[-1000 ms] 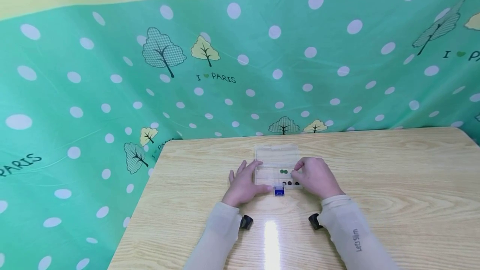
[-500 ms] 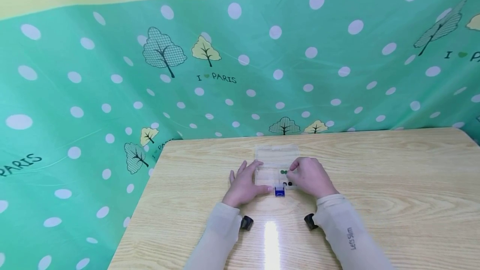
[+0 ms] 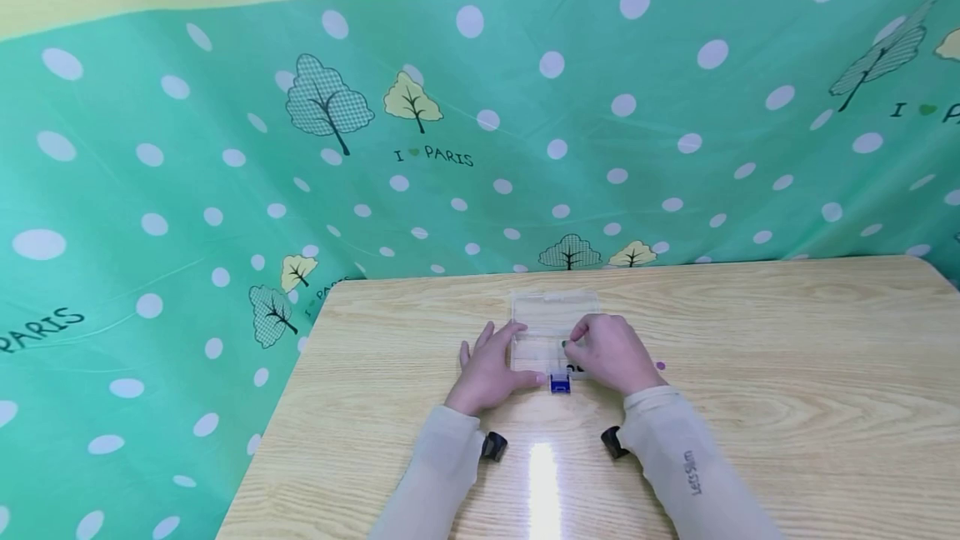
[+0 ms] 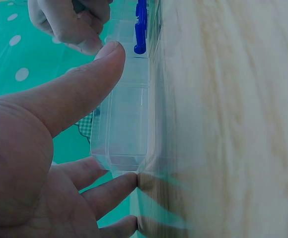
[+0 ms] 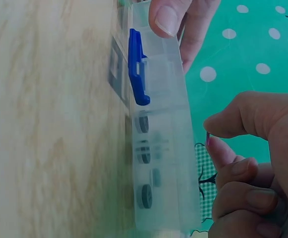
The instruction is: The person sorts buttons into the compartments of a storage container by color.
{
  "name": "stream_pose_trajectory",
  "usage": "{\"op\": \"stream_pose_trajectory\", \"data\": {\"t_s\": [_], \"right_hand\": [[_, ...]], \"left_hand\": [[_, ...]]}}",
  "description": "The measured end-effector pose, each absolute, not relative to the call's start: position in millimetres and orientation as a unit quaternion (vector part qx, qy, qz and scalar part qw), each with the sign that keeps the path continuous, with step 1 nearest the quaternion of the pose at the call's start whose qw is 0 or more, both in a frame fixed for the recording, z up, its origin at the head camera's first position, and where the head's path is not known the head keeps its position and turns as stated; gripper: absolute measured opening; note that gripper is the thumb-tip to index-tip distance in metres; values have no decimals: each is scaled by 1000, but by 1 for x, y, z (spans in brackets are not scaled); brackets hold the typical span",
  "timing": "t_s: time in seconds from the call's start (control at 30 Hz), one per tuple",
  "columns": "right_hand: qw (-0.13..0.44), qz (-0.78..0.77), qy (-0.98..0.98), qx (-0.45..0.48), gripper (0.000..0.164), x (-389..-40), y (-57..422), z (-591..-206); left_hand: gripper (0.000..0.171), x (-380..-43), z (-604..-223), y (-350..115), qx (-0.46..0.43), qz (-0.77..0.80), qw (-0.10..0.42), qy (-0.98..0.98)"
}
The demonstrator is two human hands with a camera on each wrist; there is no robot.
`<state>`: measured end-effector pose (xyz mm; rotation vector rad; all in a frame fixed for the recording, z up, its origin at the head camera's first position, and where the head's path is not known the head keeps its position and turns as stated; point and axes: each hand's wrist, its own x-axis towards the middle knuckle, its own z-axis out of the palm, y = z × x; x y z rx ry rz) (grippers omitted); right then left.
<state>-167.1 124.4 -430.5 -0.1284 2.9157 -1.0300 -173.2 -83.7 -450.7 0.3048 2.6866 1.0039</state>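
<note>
Tabletop (image 3: 765, 390): the right hand (image 3: 611, 352) is pinching a purple piece (image 5: 208, 139).
Spread-fingered, the left hand (image 3: 487, 373) should be steadying the box (image 5: 176, 198).

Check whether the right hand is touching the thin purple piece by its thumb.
Touching. The right wrist view shows the right hand pinching the thin purple piece, seen edge-on, between thumb and forefinger.
</note>
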Motion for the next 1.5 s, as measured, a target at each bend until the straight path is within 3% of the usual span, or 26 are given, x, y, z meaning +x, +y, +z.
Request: {"op": "stream_pose_trajectory", "data": {"t_s": [1.5], "right_hand": [[17, -325, 943, -68, 11, -183, 100, -440]], "left_hand": [[80, -175, -450, -83, 106, 336, 129, 927]]}}
